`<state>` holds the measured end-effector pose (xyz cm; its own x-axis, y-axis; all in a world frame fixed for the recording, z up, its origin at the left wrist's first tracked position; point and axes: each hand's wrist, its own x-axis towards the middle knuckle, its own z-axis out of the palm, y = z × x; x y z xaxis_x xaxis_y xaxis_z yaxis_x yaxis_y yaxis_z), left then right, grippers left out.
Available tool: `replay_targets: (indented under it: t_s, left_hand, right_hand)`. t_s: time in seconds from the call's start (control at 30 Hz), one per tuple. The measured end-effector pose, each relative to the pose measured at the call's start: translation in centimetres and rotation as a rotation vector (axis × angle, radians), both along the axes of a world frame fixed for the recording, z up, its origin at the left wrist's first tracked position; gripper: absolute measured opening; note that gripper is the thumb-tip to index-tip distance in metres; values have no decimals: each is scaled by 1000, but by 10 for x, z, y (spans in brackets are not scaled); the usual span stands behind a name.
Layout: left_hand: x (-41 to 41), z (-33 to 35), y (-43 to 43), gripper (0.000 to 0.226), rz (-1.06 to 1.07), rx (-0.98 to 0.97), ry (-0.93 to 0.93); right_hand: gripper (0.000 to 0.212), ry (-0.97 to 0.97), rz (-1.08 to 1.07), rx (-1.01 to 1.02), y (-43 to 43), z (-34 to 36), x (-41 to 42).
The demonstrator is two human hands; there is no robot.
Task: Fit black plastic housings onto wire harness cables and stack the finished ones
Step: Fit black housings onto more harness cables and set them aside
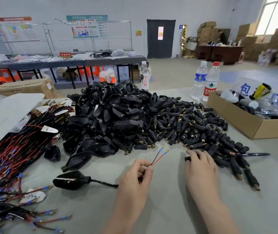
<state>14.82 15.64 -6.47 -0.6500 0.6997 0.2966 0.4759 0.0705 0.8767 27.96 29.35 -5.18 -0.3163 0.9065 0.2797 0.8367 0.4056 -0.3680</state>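
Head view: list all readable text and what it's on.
"不合格区": red sign on far table.
"农夫山泉": red-capped bottle.
"白开", first character unclear: clear bottle.
"包": bag in cardboard box.
Wall posters, blue-label bottle: too blurred.

Soft, even daylight from window (pixel 276 16) upper right; edges bowed, blurred.

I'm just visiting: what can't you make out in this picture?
Head view, right hand: its fingers cover a black piece; grip unclear.
Head view, left hand: hides how the red and black wires join the cable.
Head view, wall posters: text too small, blurred.
Head view, wire bundle: cut off by left edge.
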Motion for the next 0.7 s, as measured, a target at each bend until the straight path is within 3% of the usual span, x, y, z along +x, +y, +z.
replay_targets:
  t_s: [0.13, 0.23, 0.4, 0.57, 0.7]
  left_hand:
    - [2, 4, -2, 12, 5, -2, 19]
    - [4, 8, -3, 5, 10, -28, -33]
    - [5, 13, -5, 14, 20, -103, -50]
    - [7, 17, -8, 18, 46, -116, -38]
    - [8, 20, -11, 24, 39, -125, -44]
  right_hand:
    - [31, -17, 8, -15, -1, -1, 2]
    - [25, -11, 34, -8, -2, 0, 1]
    - [32, 582, 347, -232, -13, 13, -13]
    - [46, 705, 410, -328, -18, 14, -18]
    - [46, 703, 433, -277, -19, 13, -19]
